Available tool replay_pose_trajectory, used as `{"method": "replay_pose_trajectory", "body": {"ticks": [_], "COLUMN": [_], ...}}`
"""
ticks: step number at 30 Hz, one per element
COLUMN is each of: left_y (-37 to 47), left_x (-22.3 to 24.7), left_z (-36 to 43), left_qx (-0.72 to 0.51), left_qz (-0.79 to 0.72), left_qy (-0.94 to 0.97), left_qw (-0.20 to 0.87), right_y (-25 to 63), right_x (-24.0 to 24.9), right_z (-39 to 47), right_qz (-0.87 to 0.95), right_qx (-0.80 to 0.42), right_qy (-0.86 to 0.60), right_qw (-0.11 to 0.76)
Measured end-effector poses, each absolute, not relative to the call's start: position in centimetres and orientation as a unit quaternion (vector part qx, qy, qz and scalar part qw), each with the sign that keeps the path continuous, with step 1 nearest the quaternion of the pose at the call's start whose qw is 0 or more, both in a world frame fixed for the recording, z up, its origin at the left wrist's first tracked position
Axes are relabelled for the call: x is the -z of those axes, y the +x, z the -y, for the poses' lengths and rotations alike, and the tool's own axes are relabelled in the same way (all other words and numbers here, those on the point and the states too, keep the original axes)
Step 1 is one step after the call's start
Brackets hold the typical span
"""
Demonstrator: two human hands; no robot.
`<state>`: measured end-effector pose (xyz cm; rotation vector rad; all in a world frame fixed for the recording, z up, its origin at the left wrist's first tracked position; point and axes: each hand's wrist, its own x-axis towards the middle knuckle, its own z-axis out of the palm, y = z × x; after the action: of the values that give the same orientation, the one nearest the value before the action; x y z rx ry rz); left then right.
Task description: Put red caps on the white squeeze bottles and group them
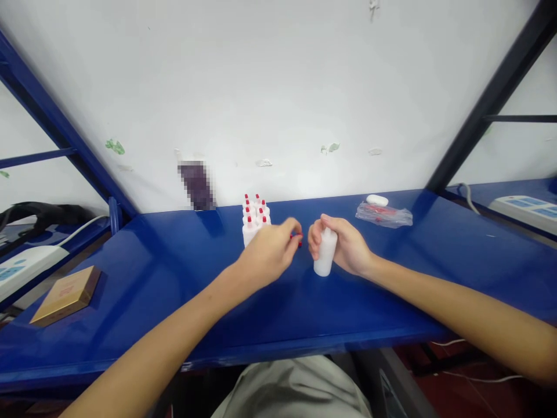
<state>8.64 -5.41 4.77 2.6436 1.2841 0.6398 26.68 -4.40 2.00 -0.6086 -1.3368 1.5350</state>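
My right hand (342, 244) wraps round a white plastic bottle (324, 258) whose top carries no red cap that I can see. The bottle is nearly upright, leaning slightly, at the table surface. To its left, my left hand (274, 249) has thumb and index finger curled together in a pinch. Small red caps (300, 244) show at its fingertips; part of them is hidden by the fingers. Behind the left hand stand several white bottles with red tips (249, 226), packed in two rows, the nearest partly covered by the hand.
A clear plastic bag with red pieces (385, 215) lies at the back right, a white oval object (376, 200) against it. A gold box (67, 295) sits at the left. White power strips (28, 267) flank the blue table (183, 296), which meets a white wall.
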Motion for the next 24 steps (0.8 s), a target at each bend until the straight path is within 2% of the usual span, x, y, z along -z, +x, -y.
{"method": "replay_pose_trajectory", "body": {"ticks": [3,7,16,24], "left_y": [8.5,9.5,10.8,11.2], "left_x": [-7.7,-10.0,-12.7,-14.6], "left_z": [5.9,5.9,4.6,4.9], "left_qx": [-0.305,-0.275,-0.177,-0.107], "left_qz": [-0.373,-0.327,-0.267,-0.278], "left_qy": [0.858,0.877,0.932,0.941], "left_qw": [0.180,0.220,0.172,0.161], "right_y": [26.6,26.4,26.3,26.5], "right_x": [-1.8,-1.7,-1.5,-1.6], "right_z": [4.5,4.6,4.7,4.8], "right_qz": [0.552,0.564,0.589,0.601], "right_qx": [-0.646,-0.656,-0.634,-0.639], "right_qy": [-0.229,-0.220,-0.178,-0.171], "right_qw": [0.476,0.450,0.469,0.448]}}
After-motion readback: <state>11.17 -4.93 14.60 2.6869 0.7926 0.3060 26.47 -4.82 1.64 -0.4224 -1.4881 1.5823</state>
